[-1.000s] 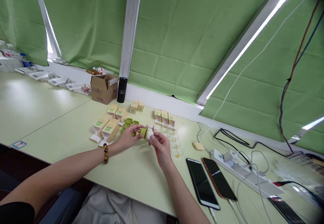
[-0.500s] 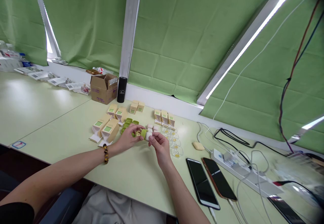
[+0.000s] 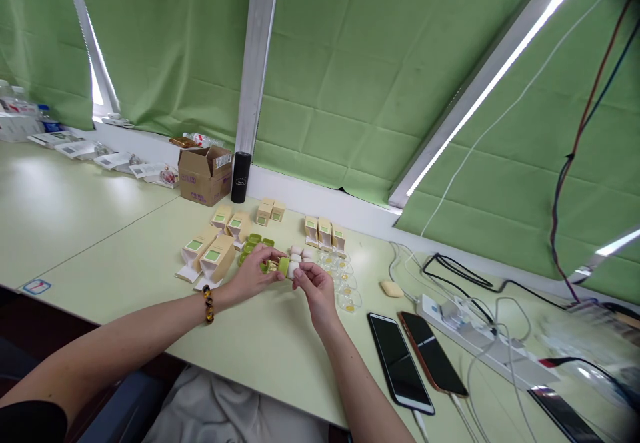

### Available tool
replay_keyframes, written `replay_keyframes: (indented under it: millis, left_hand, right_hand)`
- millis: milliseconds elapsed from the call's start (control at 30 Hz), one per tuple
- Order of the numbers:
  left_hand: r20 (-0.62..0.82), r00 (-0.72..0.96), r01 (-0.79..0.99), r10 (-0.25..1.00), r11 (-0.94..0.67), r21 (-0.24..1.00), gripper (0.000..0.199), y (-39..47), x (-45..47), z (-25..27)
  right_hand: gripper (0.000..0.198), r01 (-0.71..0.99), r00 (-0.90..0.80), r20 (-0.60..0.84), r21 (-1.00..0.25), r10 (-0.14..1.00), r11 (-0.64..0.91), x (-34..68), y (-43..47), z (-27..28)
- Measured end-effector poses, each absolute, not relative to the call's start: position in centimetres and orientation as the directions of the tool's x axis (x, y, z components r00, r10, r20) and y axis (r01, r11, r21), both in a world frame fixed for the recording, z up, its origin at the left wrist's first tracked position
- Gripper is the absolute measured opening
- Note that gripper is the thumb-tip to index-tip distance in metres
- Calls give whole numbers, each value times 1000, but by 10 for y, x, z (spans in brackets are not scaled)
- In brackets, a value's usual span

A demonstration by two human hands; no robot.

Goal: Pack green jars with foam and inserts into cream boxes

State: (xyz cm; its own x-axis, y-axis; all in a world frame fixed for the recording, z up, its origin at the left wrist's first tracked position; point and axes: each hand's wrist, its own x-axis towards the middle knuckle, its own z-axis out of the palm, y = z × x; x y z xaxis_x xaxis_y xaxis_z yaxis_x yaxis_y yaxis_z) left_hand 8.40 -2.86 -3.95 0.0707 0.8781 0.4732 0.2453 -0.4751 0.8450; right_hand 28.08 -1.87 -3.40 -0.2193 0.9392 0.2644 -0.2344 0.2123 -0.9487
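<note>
Between both hands, over the table, is a small two-part piece: a green cap (image 3: 284,266) meeting a white, rounded part (image 3: 293,270). The fingertips of my left hand (image 3: 254,273) pinch the green cap. My right hand (image 3: 318,291) grips the white part between thumb and fingers. Behind my left fingers lie several green cups (image 3: 254,238), partly covered by that hand. More white rounded parts (image 3: 296,251) sit just beyond the held piece. To the right of them, clear plastic pieces with yellow centres (image 3: 349,289) stand in rows, partly behind my right hand.
Open cardboard boxes (image 3: 217,257) stand left of my hands, with three more small boxes (image 3: 325,233) behind. A large carton (image 3: 205,176) and a black tumbler (image 3: 241,177) are at the back. Phones (image 3: 400,361) and a power strip (image 3: 480,343) with cables occupy the right.
Both hands stay almost in place on the green and white piece, with only a slight shift of the left fingers. The surrounding things are unmoved.
</note>
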Motion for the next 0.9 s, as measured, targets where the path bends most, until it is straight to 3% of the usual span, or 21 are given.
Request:
replay_keyframes:
  millis: [367, 600, 733, 900]
  left_hand:
    - [472, 66, 360, 879, -462, 810, 62, -34, 87, -40]
    - [615, 84, 411, 784, -589, 696, 52, -38, 90, -37]
    - [552, 55, 400, 832, -525, 752, 57, -40, 91, -41]
    - [447, 31, 339, 894, -430, 837, 59, -40, 93, -42]
  right_hand:
    - [38, -202, -188, 252, -956, 949, 214, 279, -19, -34]
    - [42, -223, -180, 230, -956, 956, 188, 274, -17, -39]
    - [47, -239, -164, 251, -948, 954, 208, 270, -20, -40]
    - [40, -145, -178, 330, -941, 927, 307, 272, -27, -37]
